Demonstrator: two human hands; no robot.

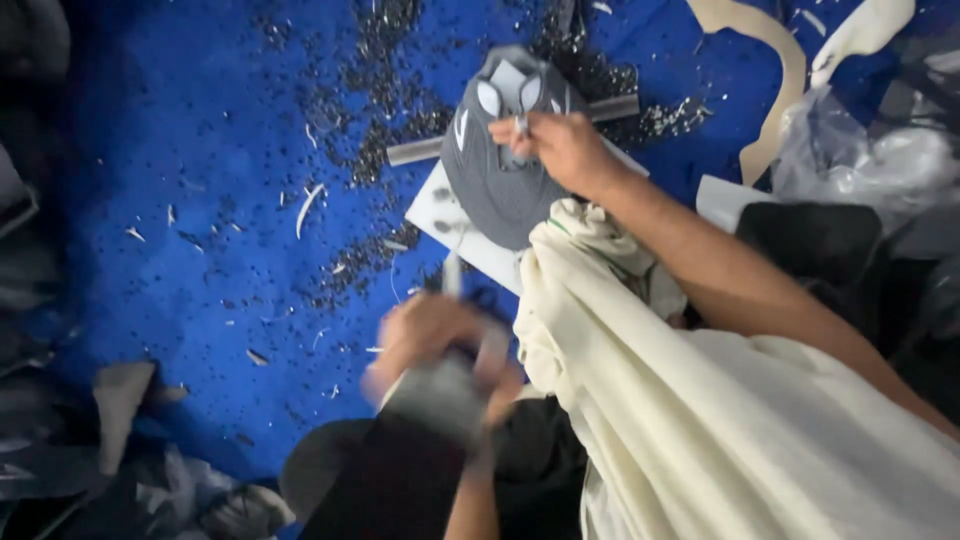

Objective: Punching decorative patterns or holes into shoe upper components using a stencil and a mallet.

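A grey shoe upper (495, 185) sits toe-down on a metal bar (415, 151) over a white sheet (440, 210) on the blue floor. My right hand (560, 150) reaches across from the right and pinches a small pale part at the upper's open top. My left hand (440, 345) is lower, near me, blurred by motion. It grips a grey tool or block (445, 395) with a thin pale shaft (451, 273) sticking up toward the shoe; what the tool is I cannot tell. Cream cloth (700, 420) drapes over my lap beside my right forearm.
The blue floor (180, 150) is strewn with dark shavings and pale scraps. Tan leather strips (780, 90) and crumpled clear plastic (860, 160) lie at the upper right. Dark bags or cloth (30, 300) line the left edge, with grey scraps (120, 400) at the lower left.
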